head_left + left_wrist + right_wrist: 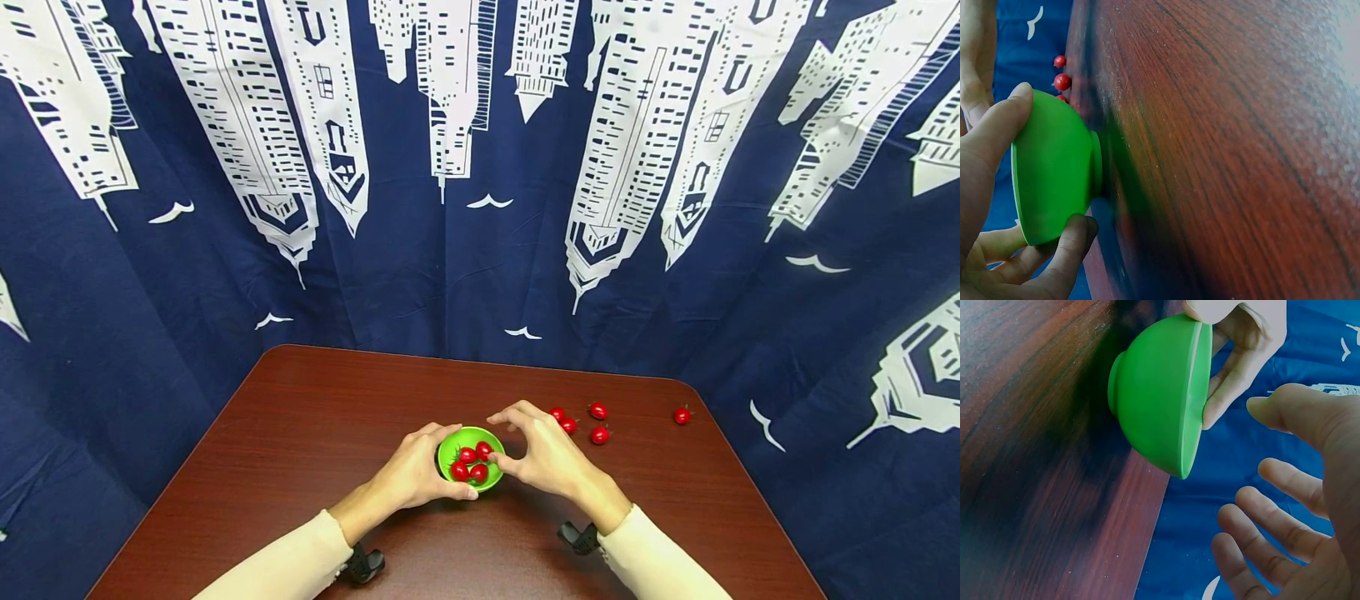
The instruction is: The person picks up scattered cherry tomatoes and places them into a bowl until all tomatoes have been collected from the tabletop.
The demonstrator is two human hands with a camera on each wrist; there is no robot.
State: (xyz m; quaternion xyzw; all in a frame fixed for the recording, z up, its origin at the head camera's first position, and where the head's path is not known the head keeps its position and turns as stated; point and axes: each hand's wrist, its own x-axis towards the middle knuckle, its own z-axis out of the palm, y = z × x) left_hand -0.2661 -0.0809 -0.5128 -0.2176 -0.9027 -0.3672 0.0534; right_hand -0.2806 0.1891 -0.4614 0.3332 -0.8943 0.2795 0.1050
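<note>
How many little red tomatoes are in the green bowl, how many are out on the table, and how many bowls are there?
Tomatoes in the bowl: 4
Tomatoes on the table: 5
Green bowl: 1
Total: 10 things

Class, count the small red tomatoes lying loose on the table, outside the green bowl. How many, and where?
5: four clustered right of the bowl, one apart near the right edge. The right hand may hide more.

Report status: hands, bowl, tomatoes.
Left hand grips bowl, four tomatoes inside. Right hand open beside the rim, fingers spread, holding nothing. Five loose tomatoes on table to the right; nothing in the way.
</note>
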